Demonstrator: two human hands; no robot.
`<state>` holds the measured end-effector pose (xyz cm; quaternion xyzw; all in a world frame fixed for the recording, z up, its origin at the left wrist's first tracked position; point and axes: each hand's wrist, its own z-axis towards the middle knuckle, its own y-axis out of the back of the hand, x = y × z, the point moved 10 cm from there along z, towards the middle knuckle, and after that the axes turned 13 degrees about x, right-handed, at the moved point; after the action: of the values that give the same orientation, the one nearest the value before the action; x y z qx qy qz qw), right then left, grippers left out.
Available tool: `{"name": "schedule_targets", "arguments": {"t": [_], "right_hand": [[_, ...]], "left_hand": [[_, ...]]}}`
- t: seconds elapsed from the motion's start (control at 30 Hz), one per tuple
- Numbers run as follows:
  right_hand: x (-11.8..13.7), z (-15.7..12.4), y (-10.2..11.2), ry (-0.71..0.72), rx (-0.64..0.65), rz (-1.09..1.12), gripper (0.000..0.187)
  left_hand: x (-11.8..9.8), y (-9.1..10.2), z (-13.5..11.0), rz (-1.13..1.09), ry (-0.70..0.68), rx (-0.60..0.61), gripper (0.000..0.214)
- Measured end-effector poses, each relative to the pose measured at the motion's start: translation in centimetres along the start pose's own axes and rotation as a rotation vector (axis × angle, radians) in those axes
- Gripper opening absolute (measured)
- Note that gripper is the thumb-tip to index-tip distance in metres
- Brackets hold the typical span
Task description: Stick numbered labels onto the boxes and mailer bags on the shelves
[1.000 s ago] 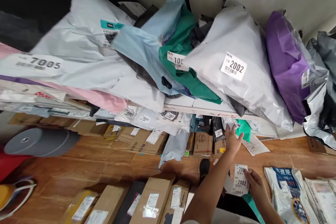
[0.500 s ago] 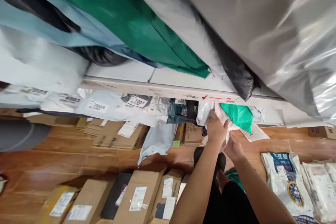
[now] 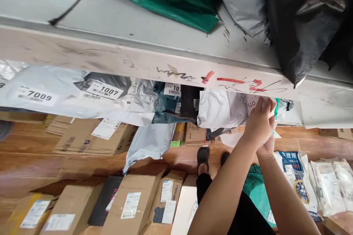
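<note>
My left hand (image 3: 259, 123) is closed with its fingers curled at the right end of a white mailing bag (image 3: 222, 108) on the lower shelf, beside printed letters. Just below it is my right hand (image 3: 266, 147), palm turned up, its fingers closed and partly hidden behind the left; what they grip does not show. A sliver of green mailing bag (image 3: 276, 107) shows right of my left fingers. Left of the white bag stand a black bag (image 3: 189, 102) and a dark teal bag (image 3: 165, 112).
Above my hands runs the shelf edge (image 3: 176, 68) with red marks; a black bag (image 3: 303, 33) overhangs it. Labelled bags line the lower shelf at left. Cartons (image 3: 138, 194) stand on the wooden floor, with a green bag (image 3: 255, 187) and a printed white sack (image 3: 299, 180) at right.
The view has moved closer to the shelf edge. My hands have moved right along the lower shelf, from the white and pink bags towards the green one, which is now mostly hidden.
</note>
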<state>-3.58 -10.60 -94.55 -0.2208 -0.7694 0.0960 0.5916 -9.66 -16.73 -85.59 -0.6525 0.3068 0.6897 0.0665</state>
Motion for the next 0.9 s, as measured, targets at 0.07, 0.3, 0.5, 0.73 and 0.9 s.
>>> {"name": "schedule_targets", "arguments": {"t": [0.07, 0.3, 0.5, 0.73, 0.9], "right_hand": [[-1.0, -0.5, 0.7, -0.007, -0.060, 0.098, 0.036], [-6.3, -3.4, 3.7, -0.109, -0.179, 0.281, 0.031], [-9.2, -5.4, 2.6, -0.240, -0.113, 0.361, 0.026], [-8.7, -4.7, 1.0, -0.233, -0.104, 0.418, 0.021], [-7.7, -4.4, 0.3, -0.221, -0.062, 0.287, 0.029]], "left_hand": [[-0.1, -0.1, -0.3, 0.017, 0.033, 0.018, 0.057], [-0.9, 0.0, -0.4, 0.069, 0.076, 0.078, 0.056], [-1.3, -0.8, 0.2, 0.121, 0.011, 0.112, 0.054], [-1.5, -1.5, 0.1, 0.153, -0.004, 0.114, 0.054], [-1.3, -1.5, 0.0, 0.149, -0.043, 0.080, 0.057]]}}
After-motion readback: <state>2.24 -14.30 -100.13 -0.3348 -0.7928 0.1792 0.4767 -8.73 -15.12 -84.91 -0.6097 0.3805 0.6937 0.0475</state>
